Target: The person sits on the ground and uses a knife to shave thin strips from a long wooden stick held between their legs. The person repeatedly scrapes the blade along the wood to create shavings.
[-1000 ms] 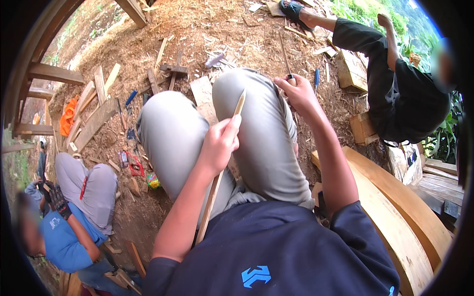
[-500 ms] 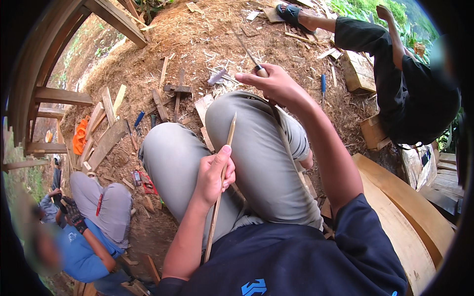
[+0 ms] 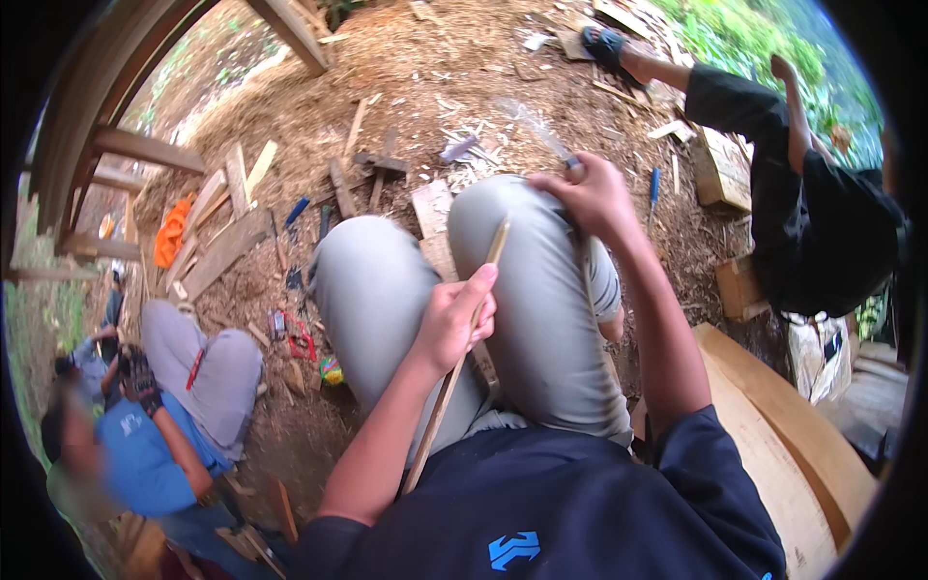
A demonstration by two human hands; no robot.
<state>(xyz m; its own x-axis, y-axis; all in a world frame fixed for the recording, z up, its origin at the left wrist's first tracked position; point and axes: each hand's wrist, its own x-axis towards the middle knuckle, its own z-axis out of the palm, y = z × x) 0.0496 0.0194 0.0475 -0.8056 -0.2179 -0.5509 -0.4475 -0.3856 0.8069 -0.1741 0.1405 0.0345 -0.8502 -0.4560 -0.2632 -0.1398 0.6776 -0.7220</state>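
Note:
A slim pointed wooden stick (image 3: 436, 418) slants across my lap, its tip over my right knee and its lower end against my dark shirt. My left hand (image 3: 454, 319) is closed around it, thumb lying along the stick toward the tip. Beyond the right knee, my right hand (image 3: 597, 198) is closed on the handle of a knife (image 3: 553, 141). The blade, smeared by motion, points away and to the left, apart from the stick. Most of the handle is hidden by my fingers.
Wood shavings, scraps and a hammer-like tool (image 3: 383, 162) lie ahead on the ground. A blue-handled tool (image 3: 654, 186) stands right of my knee. One person in blue (image 3: 145, 454) sits at left, another in black (image 3: 831, 232) at right. Curved boards (image 3: 764, 435) lie beside my right arm.
My right hand has drawn back and to the right with the knife. The whole view has shifted, so my left hand and the stick appear farther right.

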